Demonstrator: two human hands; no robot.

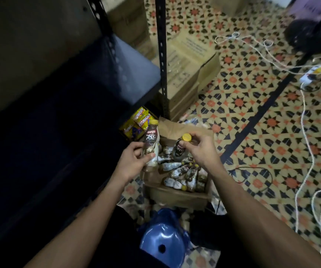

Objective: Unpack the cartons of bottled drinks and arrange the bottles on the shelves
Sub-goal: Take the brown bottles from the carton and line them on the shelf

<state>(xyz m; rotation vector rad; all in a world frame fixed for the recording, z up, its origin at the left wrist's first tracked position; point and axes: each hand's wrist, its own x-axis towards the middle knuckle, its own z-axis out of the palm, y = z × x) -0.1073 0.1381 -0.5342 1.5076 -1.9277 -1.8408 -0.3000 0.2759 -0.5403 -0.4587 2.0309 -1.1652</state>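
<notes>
Patterned floor (252,113), dim room. Open carton (177,196) between arms, bottles (184,171) heaped inside. Left hand (134,161) wraps one bottle (153,140) mid-body above carton's left edge. Right hand (200,149) pinches second bottle (179,149) at neck, just over heap. Lift straight, clear neighbours, keep upright. Shelf (59,113) at left dark, likely roomy. Mind post (162,64) ahead, stool (161,240) below.

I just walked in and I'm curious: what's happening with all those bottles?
A person is unpacking drinks. The left hand grips one bottle by its body, and the right hand pinches a second bottle near its yellow cap, both above the open carton on the floor. More bottles lie inside it.
</notes>
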